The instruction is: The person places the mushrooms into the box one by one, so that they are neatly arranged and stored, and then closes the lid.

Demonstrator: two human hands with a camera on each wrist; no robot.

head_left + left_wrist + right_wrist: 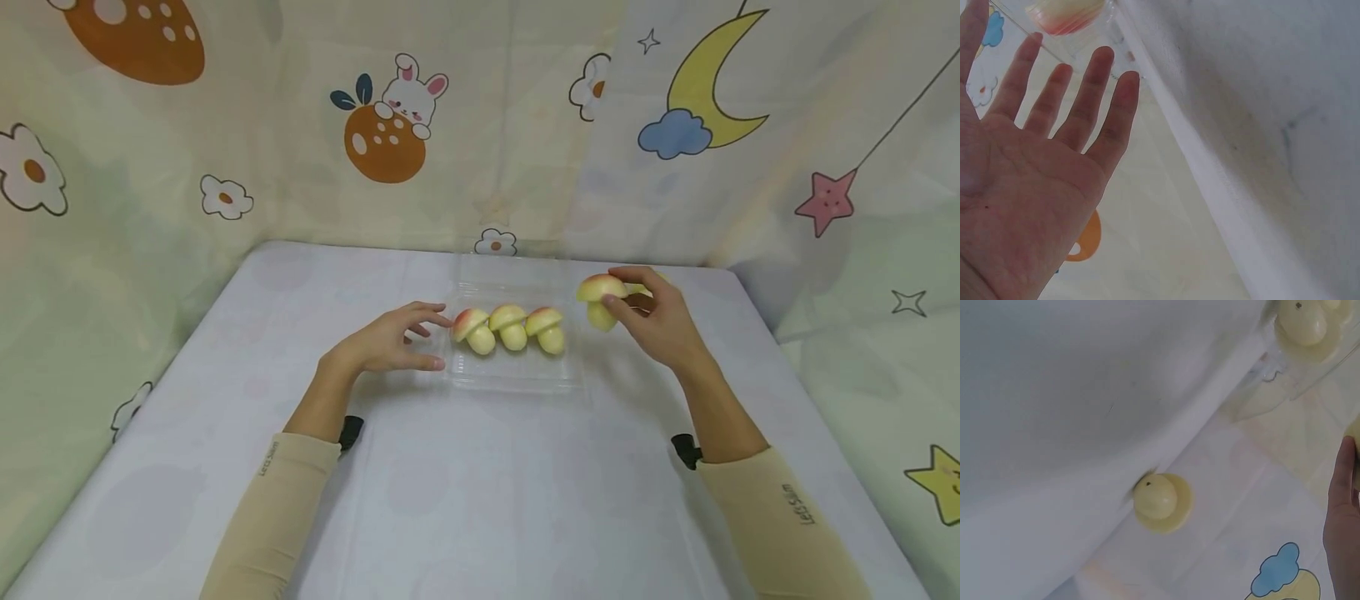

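A clear plastic box [517, 382] stands toward the back of the table, its lid [510, 271] folded open behind it. Three toy mushrooms [512, 327], yellow with reddish caps, lie in a row inside. My right hand [652, 321] pinches another such mushroom [600, 289] between thumb and fingers, raised just right of the box. Beyond that hand, one more mushroom [1159, 501] sits on the table, mostly hidden in the head view. My left hand [393, 337] is at the box's left side with fingers spread, holding nothing; whether the fingertips touch the box I cannot tell.
A white cloth covers the table [495, 492]. Behind it and at both sides hang printed curtains [292, 108] with cartoon pictures, close to the table's edges.
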